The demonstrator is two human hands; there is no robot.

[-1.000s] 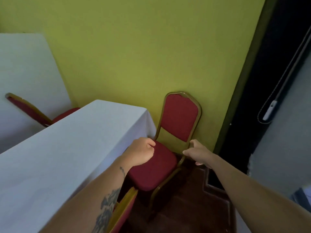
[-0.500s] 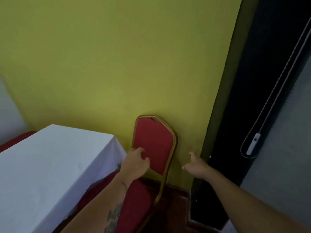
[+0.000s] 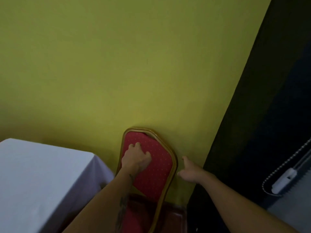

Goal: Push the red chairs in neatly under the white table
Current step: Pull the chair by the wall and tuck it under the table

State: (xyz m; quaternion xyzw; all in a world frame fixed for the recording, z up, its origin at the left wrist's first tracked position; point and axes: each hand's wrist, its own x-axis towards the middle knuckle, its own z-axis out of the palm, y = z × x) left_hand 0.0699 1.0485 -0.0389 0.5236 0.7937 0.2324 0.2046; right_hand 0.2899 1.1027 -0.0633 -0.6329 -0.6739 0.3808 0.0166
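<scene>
A red chair (image 3: pixel 157 174) with a gold frame stands with its backrest against the yellow-green wall, just right of the white table's corner (image 3: pixel 42 174). My left hand (image 3: pixel 136 159) lies on the front of the red backrest pad, fingers bent and apart, not wrapped around the frame. Right of the backrest's gold edge, my right hand (image 3: pixel 191 172) hovers with fingers spread, holding nothing and apart from the chair. Only a sliver of the seat shows at the bottom edge; the chair's legs are hidden.
The yellow-green wall (image 3: pixel 134 73) fills most of the view. A dark curtain or door frame (image 3: pixel 252 132) runs down the right side. A blind cord with a white pull (image 3: pixel 284 180) hangs at far right. Dark wooden floor (image 3: pixel 175 217) shows beside the chair.
My view has tilted up toward the wall. My left hand went from the seat's edge up onto the backrest pad. My right hand left the chair frame and now hangs open beside it.
</scene>
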